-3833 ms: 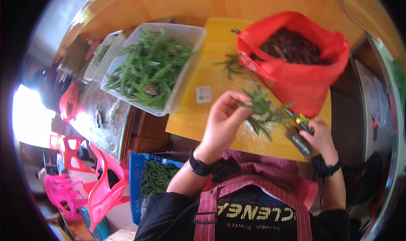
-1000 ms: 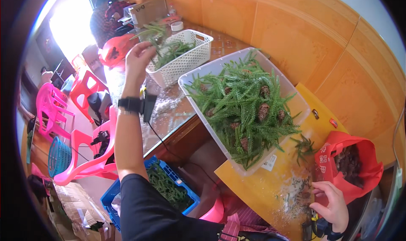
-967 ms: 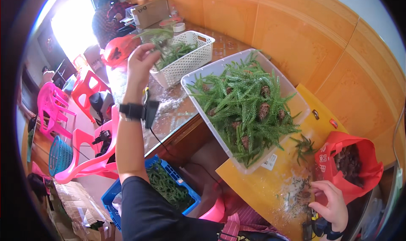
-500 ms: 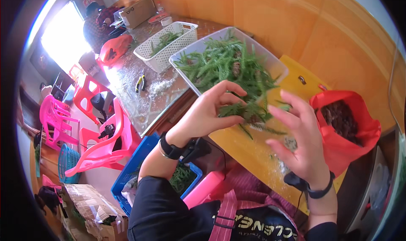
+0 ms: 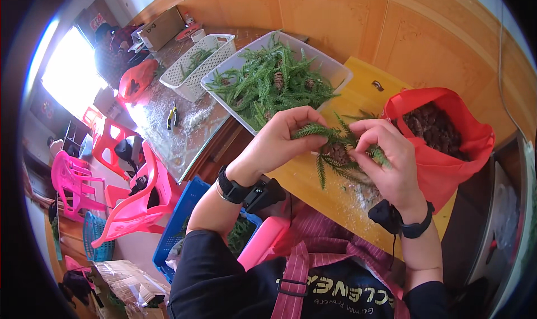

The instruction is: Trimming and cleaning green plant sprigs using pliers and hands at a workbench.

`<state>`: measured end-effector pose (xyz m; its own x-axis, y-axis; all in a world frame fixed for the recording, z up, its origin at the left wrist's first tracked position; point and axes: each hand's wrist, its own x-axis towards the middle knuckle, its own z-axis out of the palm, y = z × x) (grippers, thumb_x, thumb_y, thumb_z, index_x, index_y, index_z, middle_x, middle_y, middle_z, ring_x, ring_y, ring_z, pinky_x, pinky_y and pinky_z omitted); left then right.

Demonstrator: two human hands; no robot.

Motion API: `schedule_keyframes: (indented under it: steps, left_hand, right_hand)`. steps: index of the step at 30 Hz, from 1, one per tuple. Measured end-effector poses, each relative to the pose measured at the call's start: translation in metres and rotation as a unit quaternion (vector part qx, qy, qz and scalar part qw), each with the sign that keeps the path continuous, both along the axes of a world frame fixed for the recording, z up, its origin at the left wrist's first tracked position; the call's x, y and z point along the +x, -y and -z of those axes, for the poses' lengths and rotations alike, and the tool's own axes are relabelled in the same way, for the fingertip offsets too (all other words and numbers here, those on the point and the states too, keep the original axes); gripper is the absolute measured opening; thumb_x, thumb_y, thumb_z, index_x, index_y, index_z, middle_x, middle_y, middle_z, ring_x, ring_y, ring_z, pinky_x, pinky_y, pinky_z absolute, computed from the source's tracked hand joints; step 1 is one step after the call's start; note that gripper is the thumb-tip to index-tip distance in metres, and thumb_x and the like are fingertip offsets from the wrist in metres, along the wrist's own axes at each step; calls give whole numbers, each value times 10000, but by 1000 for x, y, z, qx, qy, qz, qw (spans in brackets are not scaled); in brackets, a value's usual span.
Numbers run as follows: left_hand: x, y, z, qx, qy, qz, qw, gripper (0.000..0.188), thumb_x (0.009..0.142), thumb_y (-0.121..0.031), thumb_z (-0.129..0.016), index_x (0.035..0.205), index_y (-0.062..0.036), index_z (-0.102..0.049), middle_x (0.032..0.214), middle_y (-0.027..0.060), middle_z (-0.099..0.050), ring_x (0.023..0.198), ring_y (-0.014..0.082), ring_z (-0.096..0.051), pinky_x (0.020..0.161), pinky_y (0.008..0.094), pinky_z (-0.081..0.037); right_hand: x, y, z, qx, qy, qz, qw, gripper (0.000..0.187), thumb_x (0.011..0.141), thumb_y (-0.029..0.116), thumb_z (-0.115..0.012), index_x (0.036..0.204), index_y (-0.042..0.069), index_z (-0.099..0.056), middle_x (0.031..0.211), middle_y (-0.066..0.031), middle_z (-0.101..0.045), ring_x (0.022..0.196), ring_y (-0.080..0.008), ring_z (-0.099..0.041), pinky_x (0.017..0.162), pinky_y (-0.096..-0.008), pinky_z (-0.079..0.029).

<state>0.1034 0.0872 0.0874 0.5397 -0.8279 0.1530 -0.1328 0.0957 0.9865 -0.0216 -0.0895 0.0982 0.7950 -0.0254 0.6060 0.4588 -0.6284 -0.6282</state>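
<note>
Between my hands, above the yellow board (image 5: 302,179), is a green fir sprig (image 5: 330,133) with a brown pine cone (image 5: 338,153) at its middle. My left hand (image 5: 285,137) pinches the sprig's left end between thumb and fingers. On the other side, the thumb and fingers of my right hand (image 5: 389,159) close on the needles beside the cone. Just beyond my left hand, a clear plastic bin (image 5: 342,79) is heaped with similar sprigs and cones. To the right of my right hand stands a red bag (image 5: 430,176) full of brown pine cones (image 5: 433,130).
White powder (image 5: 361,196) lies on the board under my hands. A white basket (image 5: 196,84) with greenery and yellow-black pliers (image 5: 173,118) rest on the table at left. Pink chairs (image 5: 137,207) and a blue crate (image 5: 184,218) stand lower left. Another person (image 5: 109,56) works far left.
My right hand, spread apart from the sprig before, has closed on its right side. The sprig is turned so its cone shows. The whole view has shifted slightly.
</note>
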Motion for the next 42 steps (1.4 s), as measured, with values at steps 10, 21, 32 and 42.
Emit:
schedule_keyframes:
  steps: [10,21,32,42]
  left_hand:
    - [2,4,-9,-2,-129,30,991,185,848,-52,-566,1014,30,-560,917,30,-611,858,79,-578,792,205,-457]
    - [-7,16,-16,-55,-13,19,998,181,797,50,-602,970,14,-561,933,33,-592,863,84,-581,804,214,-465]
    - [-15,28,-24,-92,-3,59,994,346,831,-25,-576,1164,31,-504,1021,43,-587,944,102,-560,868,232,-430]
    - [-15,32,-26,-96,-58,88,990,332,842,-41,-564,1159,22,-487,1024,49,-589,946,88,-555,861,234,-434]
  right_hand:
    - [0,0,4,127,-71,2,989,156,739,-71,-608,853,34,-586,1000,-31,-578,810,-67,-512,637,-186,-380]
    - [9,16,22,421,-234,-146,864,146,854,55,-566,992,12,-545,955,-56,-585,833,-122,-591,714,-208,-464]
    - [1,14,24,644,-265,-239,677,393,912,255,-487,1175,-37,-471,1000,-178,-552,763,-191,-557,568,-168,-488]
    - [4,14,23,662,-265,-302,633,326,918,228,-493,1131,-18,-520,968,-141,-602,770,-167,-617,545,-172,-530]
